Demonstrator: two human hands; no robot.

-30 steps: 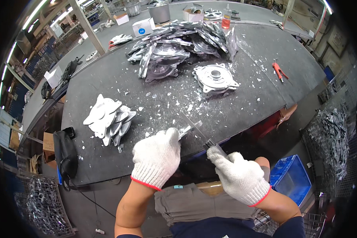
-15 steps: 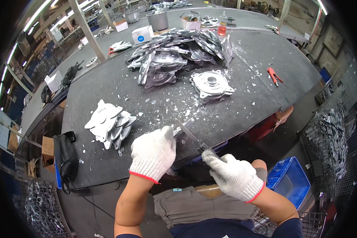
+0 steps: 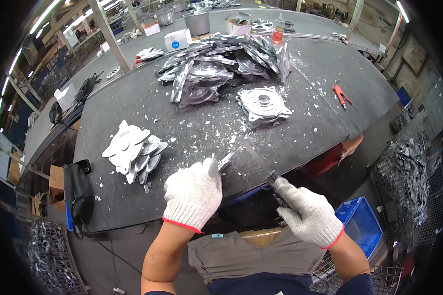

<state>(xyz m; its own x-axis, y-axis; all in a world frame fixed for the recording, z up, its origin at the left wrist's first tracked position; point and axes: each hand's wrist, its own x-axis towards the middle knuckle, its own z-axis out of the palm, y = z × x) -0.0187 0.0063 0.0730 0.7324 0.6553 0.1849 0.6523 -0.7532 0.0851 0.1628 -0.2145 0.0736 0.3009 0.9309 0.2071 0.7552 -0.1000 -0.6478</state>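
My left hand (image 3: 194, 192), in a white knit glove with a red cuff, is closed around a silvery metal casting (image 3: 229, 158); only its edge shows past the fingers. My gloved right hand (image 3: 307, 211) grips the dark handle of a long flat-bladed tool (image 3: 271, 178), file-like, its blade blurred by motion and apart from the casting. Left of my hands lies a stack of bright castings (image 3: 133, 152). Farther off sits a round-centred plate casting (image 3: 264, 104) with lugs, and behind it a large heap of darker castings (image 3: 206, 69).
Metal flakes litter the dark worktable (image 3: 325, 132). On its right lies a red-handled air blow gun (image 3: 340, 95). A bottle of red liquid (image 3: 277, 35) and a white box (image 3: 177, 40) stand at the back. Below right are a blue crate (image 3: 362, 223) and a wire basket of parts (image 3: 411, 177).
My right hand has moved right, drawing the blade away from the casting. The left hand has shifted slightly right, still holding the casting.
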